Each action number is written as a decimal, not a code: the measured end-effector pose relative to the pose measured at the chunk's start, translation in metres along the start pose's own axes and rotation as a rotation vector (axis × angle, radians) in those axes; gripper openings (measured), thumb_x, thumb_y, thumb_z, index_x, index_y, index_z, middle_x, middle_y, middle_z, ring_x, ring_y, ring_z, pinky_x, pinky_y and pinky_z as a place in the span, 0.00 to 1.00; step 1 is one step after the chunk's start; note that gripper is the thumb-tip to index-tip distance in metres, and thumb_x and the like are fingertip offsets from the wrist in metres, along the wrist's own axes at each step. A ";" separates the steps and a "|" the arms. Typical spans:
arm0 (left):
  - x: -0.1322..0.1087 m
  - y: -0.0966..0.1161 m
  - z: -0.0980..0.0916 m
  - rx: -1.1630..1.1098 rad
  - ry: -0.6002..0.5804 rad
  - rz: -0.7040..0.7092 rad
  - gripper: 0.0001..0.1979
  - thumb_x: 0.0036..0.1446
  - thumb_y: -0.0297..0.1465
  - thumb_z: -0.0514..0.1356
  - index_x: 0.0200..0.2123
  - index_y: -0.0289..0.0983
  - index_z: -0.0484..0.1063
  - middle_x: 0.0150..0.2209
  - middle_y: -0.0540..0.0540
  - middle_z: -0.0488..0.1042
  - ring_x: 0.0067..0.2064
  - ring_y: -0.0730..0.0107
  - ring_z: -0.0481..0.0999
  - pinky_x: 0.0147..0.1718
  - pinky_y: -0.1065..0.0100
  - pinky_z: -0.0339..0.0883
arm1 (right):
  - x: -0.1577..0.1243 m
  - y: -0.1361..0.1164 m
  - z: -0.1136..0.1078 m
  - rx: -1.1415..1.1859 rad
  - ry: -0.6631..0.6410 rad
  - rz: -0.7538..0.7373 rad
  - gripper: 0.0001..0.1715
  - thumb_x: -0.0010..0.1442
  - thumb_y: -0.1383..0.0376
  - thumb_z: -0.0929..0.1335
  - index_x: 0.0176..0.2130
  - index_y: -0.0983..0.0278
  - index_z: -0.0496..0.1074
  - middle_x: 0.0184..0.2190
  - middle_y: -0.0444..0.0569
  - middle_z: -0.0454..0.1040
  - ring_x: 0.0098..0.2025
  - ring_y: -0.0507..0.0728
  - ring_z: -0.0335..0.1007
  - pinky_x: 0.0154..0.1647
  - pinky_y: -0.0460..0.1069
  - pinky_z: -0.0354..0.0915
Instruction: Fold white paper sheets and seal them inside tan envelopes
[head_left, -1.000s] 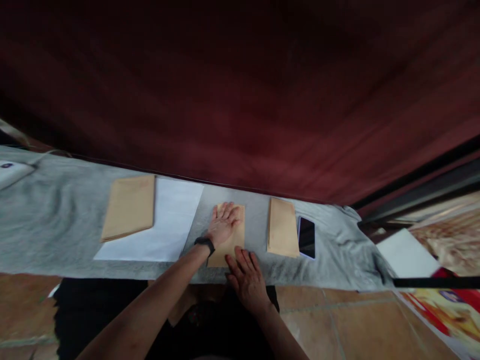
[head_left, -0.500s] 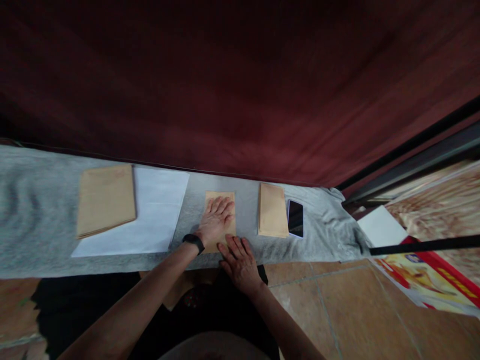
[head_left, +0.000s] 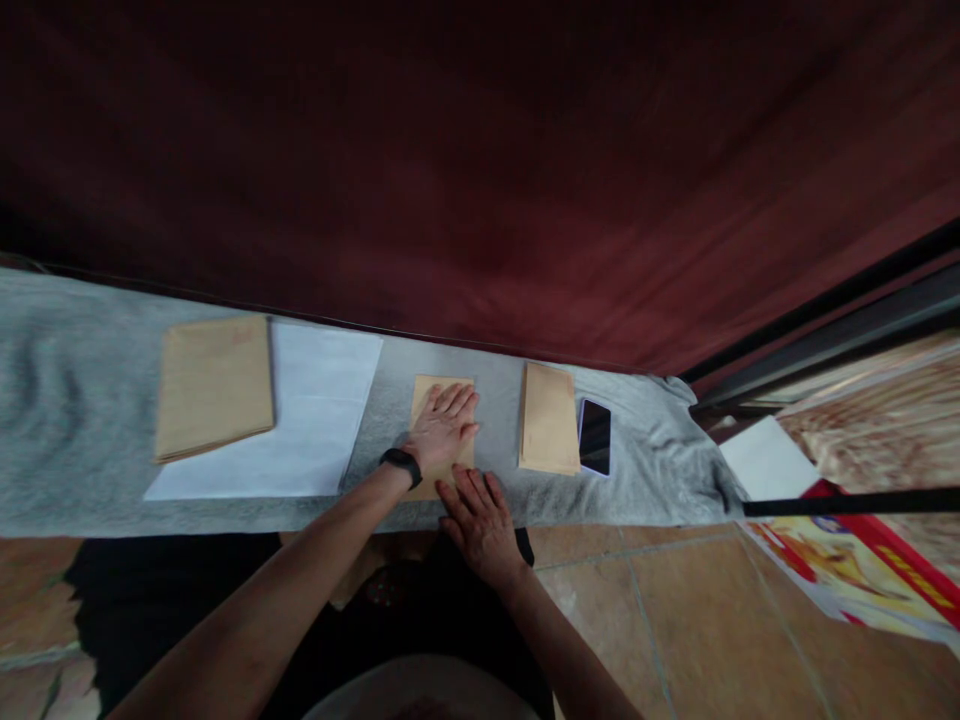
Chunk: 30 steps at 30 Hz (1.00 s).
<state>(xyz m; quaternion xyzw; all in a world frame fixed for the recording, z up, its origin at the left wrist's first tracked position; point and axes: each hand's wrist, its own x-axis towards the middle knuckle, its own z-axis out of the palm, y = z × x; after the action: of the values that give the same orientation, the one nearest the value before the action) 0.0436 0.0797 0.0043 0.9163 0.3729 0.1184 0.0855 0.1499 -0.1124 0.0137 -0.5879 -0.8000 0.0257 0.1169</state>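
Note:
A small brown envelope (head_left: pixel 427 390) lies on the grey cloth (head_left: pixel 75 400) in front of me. My left hand (head_left: pixel 442 428), with a black band at the wrist, lies flat and open on top of it, fingers stretched forward. My right hand (head_left: pixel 478 515) rests flat and open at the envelope's near edge, fingers spread on the cloth.
A stack of brown envelopes (head_left: pixel 549 431) lies just right of my hands, with a dark phone (head_left: pixel 595 437) beside it. To the left a larger brown envelope stack (head_left: pixel 213 385) overlaps white paper sheets (head_left: pixel 315 420). A dark red curtain hangs behind. A white sheet (head_left: pixel 765 460) and a colourful poster (head_left: pixel 855 565) lie on the tiled floor at right.
Both hands stay flat on the small envelope. Only the view has shifted slightly; my left fingers have crept a little to the right.

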 end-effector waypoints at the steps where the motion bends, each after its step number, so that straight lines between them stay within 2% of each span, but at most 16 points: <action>1: 0.000 0.000 0.000 -0.001 0.001 0.001 0.30 0.69 0.43 0.45 0.70 0.37 0.57 0.72 0.42 0.56 0.74 0.55 0.47 0.71 0.45 0.31 | 0.000 0.000 0.000 0.001 -0.001 0.000 0.35 0.72 0.57 0.63 0.72 0.54 0.51 0.72 0.50 0.54 0.71 0.62 0.54 0.72 0.62 0.48; 15: -0.009 0.002 0.003 0.011 -0.028 0.010 0.29 0.70 0.40 0.44 0.70 0.38 0.56 0.72 0.44 0.55 0.74 0.55 0.46 0.71 0.44 0.34 | -0.001 -0.002 0.001 0.000 0.026 -0.014 0.35 0.71 0.57 0.64 0.72 0.55 0.51 0.71 0.50 0.56 0.69 0.61 0.56 0.72 0.62 0.48; 20: -0.022 0.005 0.004 0.012 -0.026 0.055 0.28 0.70 0.37 0.45 0.70 0.41 0.56 0.72 0.44 0.56 0.73 0.57 0.49 0.71 0.44 0.33 | -0.003 -0.003 0.003 0.023 0.034 0.003 0.34 0.71 0.57 0.64 0.71 0.54 0.53 0.71 0.49 0.58 0.70 0.61 0.56 0.72 0.62 0.47; 30: -0.050 0.011 -0.008 0.012 -0.059 0.108 0.26 0.70 0.37 0.45 0.69 0.41 0.58 0.71 0.45 0.58 0.73 0.63 0.51 0.71 0.50 0.38 | -0.007 -0.004 0.011 0.051 0.079 0.022 0.31 0.70 0.59 0.65 0.69 0.56 0.59 0.66 0.49 0.67 0.69 0.59 0.57 0.72 0.61 0.47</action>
<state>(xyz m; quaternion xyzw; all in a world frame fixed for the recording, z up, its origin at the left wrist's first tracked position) 0.0137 0.0377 0.0071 0.9386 0.3211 0.0937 0.0846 0.1455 -0.1189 0.0029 -0.5939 -0.7875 0.0243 0.1631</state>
